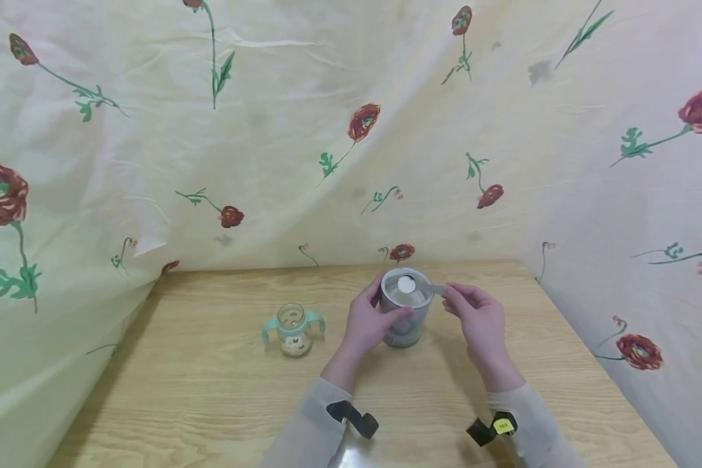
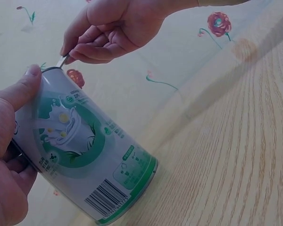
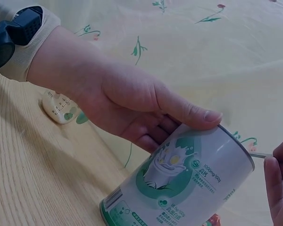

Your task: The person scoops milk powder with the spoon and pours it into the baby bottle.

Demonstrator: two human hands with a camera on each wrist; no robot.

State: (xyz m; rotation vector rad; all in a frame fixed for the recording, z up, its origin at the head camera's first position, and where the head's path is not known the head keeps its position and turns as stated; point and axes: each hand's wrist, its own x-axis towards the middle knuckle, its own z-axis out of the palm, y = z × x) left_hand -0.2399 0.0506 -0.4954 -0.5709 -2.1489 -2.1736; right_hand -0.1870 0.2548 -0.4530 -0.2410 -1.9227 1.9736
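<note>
A white and green milk powder can (image 1: 402,330) stands uncovered on the table. My left hand (image 1: 370,323) grips its side, thumb near the rim in the left wrist view. My right hand (image 1: 481,318) pinches the handle of a grey scoop (image 1: 437,289) that reaches over the rim. White powder (image 1: 406,284) shows in the scoop's bowl at the can's mouth. In the right wrist view the can (image 3: 193,179) hides the scoop's bowl, and only part of the handle (image 3: 261,155) shows.
To the left of the can stands a clear baby bottle (image 1: 294,343) with two mint-green handles and no lid on it. A floral cloth (image 1: 281,149) hangs behind and along the sides of the wooden table (image 1: 210,390).
</note>
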